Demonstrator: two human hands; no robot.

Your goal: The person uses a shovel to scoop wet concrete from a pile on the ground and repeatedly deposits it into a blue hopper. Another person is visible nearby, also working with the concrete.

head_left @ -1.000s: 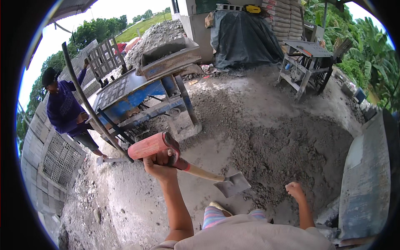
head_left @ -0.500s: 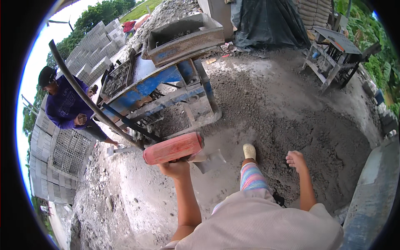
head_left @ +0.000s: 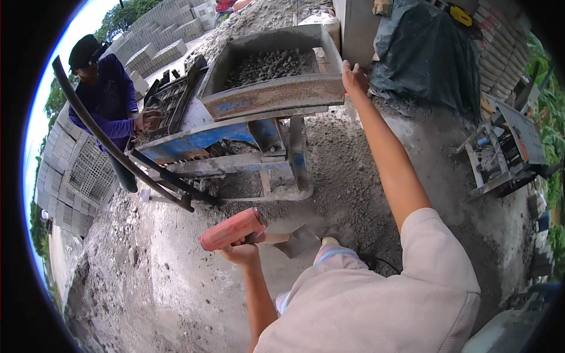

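Observation:
My left hand (head_left: 240, 252) is closed round the worn red grip of a shovel (head_left: 231, 230). Below the grip, the short-looking wooden shaft leads to a grey blade, low by my foot. My right arm is stretched far forward, and the right hand (head_left: 354, 81) grips the near right corner of a rusty metal trough (head_left: 276, 94). Dark gravelly mix lies inside the trough, which sits on top of a blue metal machine frame (head_left: 188, 144).
At the left, a co-worker in purple (head_left: 106, 94) has both hands at a slotted metal mould (head_left: 170, 109). A long curved lever (head_left: 100, 132) rises nearby. Stacked blocks (head_left: 67, 182) stand behind. A dark tarp (head_left: 429, 59) and a small metal stand (head_left: 512, 147) are at the right.
My right hand has swung up and forward from beside me to the trough's corner. The shovel has shifted slightly down. The co-worker has bent closer, with hands now at the mould.

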